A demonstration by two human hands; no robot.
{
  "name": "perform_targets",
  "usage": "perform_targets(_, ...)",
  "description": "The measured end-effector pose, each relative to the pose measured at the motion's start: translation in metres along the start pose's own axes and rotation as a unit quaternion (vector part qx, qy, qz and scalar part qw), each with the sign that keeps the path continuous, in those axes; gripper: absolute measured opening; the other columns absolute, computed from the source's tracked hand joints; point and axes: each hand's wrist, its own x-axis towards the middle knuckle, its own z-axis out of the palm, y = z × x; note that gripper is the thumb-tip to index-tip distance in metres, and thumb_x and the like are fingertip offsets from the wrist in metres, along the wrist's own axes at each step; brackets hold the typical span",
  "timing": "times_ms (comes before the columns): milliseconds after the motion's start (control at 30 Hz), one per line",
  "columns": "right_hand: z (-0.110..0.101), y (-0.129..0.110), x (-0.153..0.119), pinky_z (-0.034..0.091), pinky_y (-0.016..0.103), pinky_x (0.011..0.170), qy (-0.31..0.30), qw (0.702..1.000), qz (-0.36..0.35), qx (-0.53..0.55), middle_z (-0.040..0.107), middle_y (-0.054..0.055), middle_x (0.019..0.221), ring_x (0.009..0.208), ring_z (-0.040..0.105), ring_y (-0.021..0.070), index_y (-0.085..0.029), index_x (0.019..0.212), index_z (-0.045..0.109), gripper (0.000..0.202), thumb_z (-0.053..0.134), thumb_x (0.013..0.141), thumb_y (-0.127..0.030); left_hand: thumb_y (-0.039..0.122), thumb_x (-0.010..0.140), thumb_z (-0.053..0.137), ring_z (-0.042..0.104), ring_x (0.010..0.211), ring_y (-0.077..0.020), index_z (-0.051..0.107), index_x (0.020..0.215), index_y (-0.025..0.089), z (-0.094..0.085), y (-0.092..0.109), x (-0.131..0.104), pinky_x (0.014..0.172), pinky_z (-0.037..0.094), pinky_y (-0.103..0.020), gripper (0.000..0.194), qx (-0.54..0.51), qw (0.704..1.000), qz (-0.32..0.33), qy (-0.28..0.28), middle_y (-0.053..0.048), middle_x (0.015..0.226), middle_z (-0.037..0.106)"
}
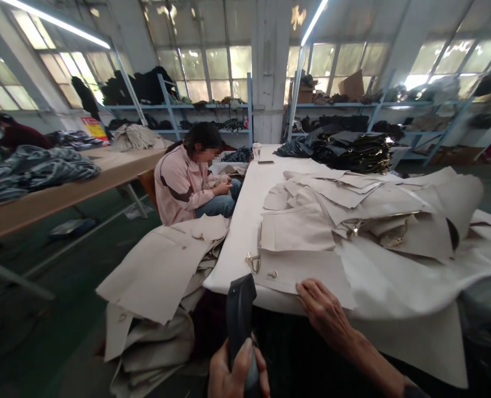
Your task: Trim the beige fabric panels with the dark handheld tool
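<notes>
Beige flat, flexible panel (307,271) lies at the white table's (254,188) near edge; blue shelving (168,99) stands behind. Left hand (237,367) grips a black elongated handheld tool (240,309), angled upward. Right hand (322,304), unclenched, touches the panel's near edge.

At the near edge of the table (249,221) lay a fabric panel (312,271), the worker's right hand (320,304) on its near border, the left hand (239,367) holding a handheld tool (239,304) before that edge. Right of the panel I saw a heap of pieces (395,199), with a stack of goods (349,152) behind it. A phone (266,162) lay toward the far end, near a cup (257,151). Left of the table sat a co-worker (183,179), behind another pile (158,265); shelves (249,105) stood at the back, before the windows (218,69)
</notes>
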Motion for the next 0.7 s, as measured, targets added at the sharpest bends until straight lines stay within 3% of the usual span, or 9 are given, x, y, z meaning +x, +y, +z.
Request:
perform_targets(167, 0.011, 0.006, -0.014, 0.050, 0.044, 0.093, 0.031, 0.999, 0.012, 0.016, 0.056, 0.014, 0.108, 0.105, 0.050, 0.0282, -0.012, 0.121, 0.053, 0.033, 0.043, 0.089, -0.005, 0.060, 0.067, 0.063, 0.045, 0.028, -0.0085, 0.055, 0.060, 0.015, 0.019, -0.009, 0.004, 0.034, 0.035, -0.017, 0.047, 0.033, 0.999, -0.013, -0.034, -0.001, 0.034, 0.053)
perform_targets(367, 0.018, 0.006, -0.014, 0.051, 0.044, 0.091, 0.053, 0.997, 0.039, 0.050, 0.056, 0.015, 0.106, 0.104, 0.050, 0.0280, -0.010, 0.120, 0.054, 0.033, 0.041, 0.090, -0.004, 0.058, 0.073, 0.057, 0.043, 0.027, -0.0086, 0.052, 0.064, 0.016, 0.049, -0.023, 0.017, 0.032, 0.035, -0.018, 0.043, 0.073, 0.994, -0.045, -0.068, 0.001, 0.034, 0.051)
perform_targets(500, 0.017, 0.007, -0.014, 0.053, 0.042, 0.087, 0.065, 0.994, 0.050, 0.067, 0.057, 0.014, 0.103, 0.103, 0.050, 0.0271, -0.011, 0.119, 0.055, 0.033, 0.039, 0.091, -0.005, 0.056, 0.075, 0.057, 0.047, 0.029, -0.0105, 0.051, 0.066, 0.016, 0.063, -0.019, 0.030, 0.034, 0.038, -0.020, 0.042, 0.086, 0.993, -0.035, -0.078, 0.000, 0.037, 0.054)
perform_targets(600, 0.018, 0.008, -0.014, 0.054, 0.042, 0.084, 0.077, 0.993, 0.049, 0.072, 0.058, 0.014, 0.101, 0.101, 0.051, 0.0270, -0.011, 0.118, 0.057, 0.031, 0.039, 0.092, -0.007, 0.054, 0.077, 0.056, 0.049, 0.032, -0.0107, 0.052, 0.066, 0.015, 0.066, -0.009, 0.039, 0.036, 0.040, -0.020, 0.042, 0.079, 0.995, -0.016, -0.056, -0.002, 0.039, 0.056)
perform_targets(700, 0.021, 0.009, -0.015, 0.055, 0.042, 0.083, 0.084, 0.992, 0.051, 0.075, 0.059, 0.014, 0.100, 0.102, 0.051, 0.0279, -0.010, 0.115, 0.058, 0.030, 0.039, 0.092, -0.008, 0.054, 0.077, 0.056, 0.052, 0.034, -0.0115, 0.055, 0.065, 0.013, 0.062, 0.002, 0.046, 0.039, 0.042, -0.021, 0.042, 0.074, 0.997, 0.005, 0.001, -0.003, 0.041, 0.058)
